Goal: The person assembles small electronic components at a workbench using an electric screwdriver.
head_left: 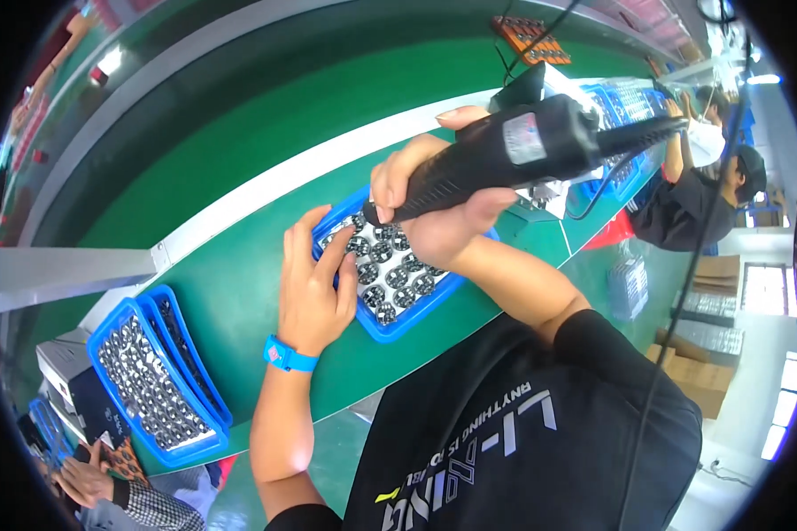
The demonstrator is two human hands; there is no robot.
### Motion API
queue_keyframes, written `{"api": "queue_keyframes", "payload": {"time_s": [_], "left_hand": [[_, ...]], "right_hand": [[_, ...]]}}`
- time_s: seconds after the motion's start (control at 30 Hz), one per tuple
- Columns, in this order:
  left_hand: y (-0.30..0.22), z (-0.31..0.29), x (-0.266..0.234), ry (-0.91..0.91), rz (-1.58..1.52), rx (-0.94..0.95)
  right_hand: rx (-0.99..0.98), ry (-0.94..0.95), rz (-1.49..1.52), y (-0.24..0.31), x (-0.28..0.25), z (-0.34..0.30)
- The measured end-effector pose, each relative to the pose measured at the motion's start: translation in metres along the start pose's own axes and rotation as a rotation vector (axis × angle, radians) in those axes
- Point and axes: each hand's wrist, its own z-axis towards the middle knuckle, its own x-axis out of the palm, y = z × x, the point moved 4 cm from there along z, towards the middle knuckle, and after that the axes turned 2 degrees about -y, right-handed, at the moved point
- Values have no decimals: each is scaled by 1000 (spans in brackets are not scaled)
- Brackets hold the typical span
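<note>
My right hand (429, 190) is wrapped round a thick black electric screwdriver (478, 164). A cable leaves its far right end, and its lower left end points down over a blue tray (385, 334). Whether the tip touches a part cannot be seen. In the tray, small round black-and-silver parts (397, 278) lie spaced out on a white sheet. My left hand (314, 288), with a blue band (290, 355) on its wrist, reaches over the tray's left side. Its fingers are apart and bent, with the fingertips beside the nearest parts; I make out nothing held in them.
Two blue trays of similar parts (155, 385) overlap at the left on the green bench (239, 265). A white rail (328, 146) runs behind. An orange rack (533, 40) lies at the far side. Hanging cables cross the right. Co-workers (695, 199) sit right; another person's hands (87, 476) show lower left.
</note>
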Motion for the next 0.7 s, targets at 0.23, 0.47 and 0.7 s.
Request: {"api": "queue_keyframes", "payload": {"time_s": [0.23, 0.47, 0.7], "left_hand": [[4, -1, -3, 0, -8, -8], [3, 1, -3, 10, -12, -15], [2, 2, -3, 11, -19, -1]], "right_hand": [[10, 11, -27, -29, 0, 0], [26, 20, -28, -32, -1, -1], [64, 49, -61, -37, 2, -5]]}}
